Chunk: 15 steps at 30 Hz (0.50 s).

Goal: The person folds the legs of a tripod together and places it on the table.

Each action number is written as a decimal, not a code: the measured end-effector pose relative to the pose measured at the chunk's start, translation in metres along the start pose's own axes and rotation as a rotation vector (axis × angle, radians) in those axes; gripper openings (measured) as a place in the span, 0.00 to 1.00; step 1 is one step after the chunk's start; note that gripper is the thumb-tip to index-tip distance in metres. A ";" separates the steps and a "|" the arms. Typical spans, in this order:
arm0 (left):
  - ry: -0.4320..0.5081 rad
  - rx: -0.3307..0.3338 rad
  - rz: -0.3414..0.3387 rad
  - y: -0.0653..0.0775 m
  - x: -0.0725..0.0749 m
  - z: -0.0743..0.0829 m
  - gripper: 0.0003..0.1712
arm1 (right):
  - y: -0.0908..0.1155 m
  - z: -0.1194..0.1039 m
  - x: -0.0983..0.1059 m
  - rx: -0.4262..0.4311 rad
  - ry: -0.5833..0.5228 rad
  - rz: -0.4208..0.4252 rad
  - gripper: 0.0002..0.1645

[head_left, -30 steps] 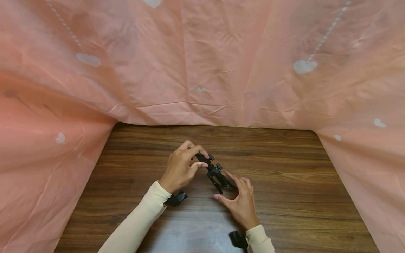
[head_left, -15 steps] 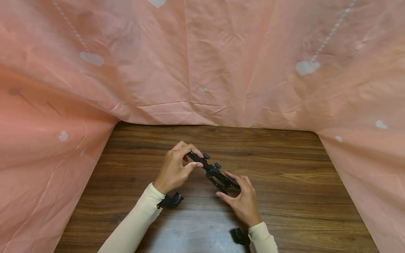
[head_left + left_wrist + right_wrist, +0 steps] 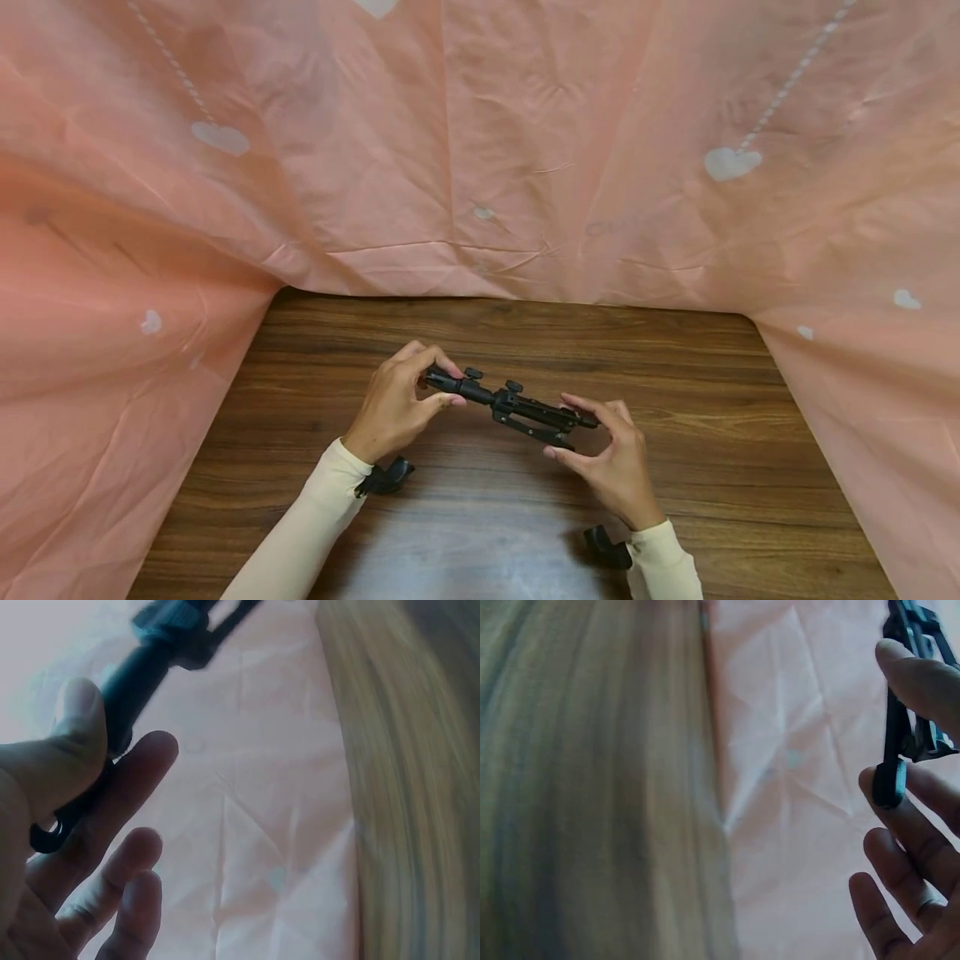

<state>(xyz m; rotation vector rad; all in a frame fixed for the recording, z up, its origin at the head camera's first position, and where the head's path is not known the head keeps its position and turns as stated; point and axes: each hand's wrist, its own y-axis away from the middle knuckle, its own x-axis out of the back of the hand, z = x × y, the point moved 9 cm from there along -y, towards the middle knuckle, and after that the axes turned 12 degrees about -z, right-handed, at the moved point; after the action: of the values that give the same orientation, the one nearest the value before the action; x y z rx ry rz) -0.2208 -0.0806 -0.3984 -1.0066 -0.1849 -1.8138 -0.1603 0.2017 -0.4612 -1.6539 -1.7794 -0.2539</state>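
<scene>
A small black tripod point(image 3: 528, 410) with two side knobs is held in the air between both hands, slanting slightly down to the right. My left hand point(image 3: 393, 406) pinches its narrow end between thumb and fingers. In the left wrist view the tripod's round column point(image 3: 139, 690) passes between thumb and index finger, with a small hook-like loop below. My right hand point(image 3: 618, 458) holds the leg end, thumb below and fingers above in the head view. The right wrist view shows the thumb on the folded legs point(image 3: 896, 727), with a rounded foot against the fingers.
A brown wood-grain table point(image 3: 480, 533) lies below the hands. A pink curtain point(image 3: 510, 167) with white hearts encloses the back and both sides. Black wrist devices point(image 3: 386, 477) are strapped at both cream sleeves point(image 3: 292, 533).
The tripod has turned from a steep slant to nearly level. My left hand has shifted left and my right hand right. The legs appear closer together.
</scene>
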 end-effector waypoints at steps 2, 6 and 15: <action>-0.017 0.005 0.003 0.001 0.000 -0.002 0.20 | -0.002 -0.005 0.006 0.009 0.027 -0.001 0.49; -0.044 0.009 0.009 0.004 -0.001 -0.005 0.19 | -0.004 -0.009 0.015 0.004 0.083 -0.016 0.48; -0.147 -0.014 -0.020 0.009 -0.016 -0.016 0.16 | -0.006 -0.015 0.018 0.089 0.239 -0.038 0.47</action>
<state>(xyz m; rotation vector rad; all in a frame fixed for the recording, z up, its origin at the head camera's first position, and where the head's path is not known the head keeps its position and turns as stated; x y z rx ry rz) -0.2197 -0.0825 -0.4224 -1.1523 -0.2730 -1.7616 -0.1598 0.2068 -0.4373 -1.4633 -1.6192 -0.3688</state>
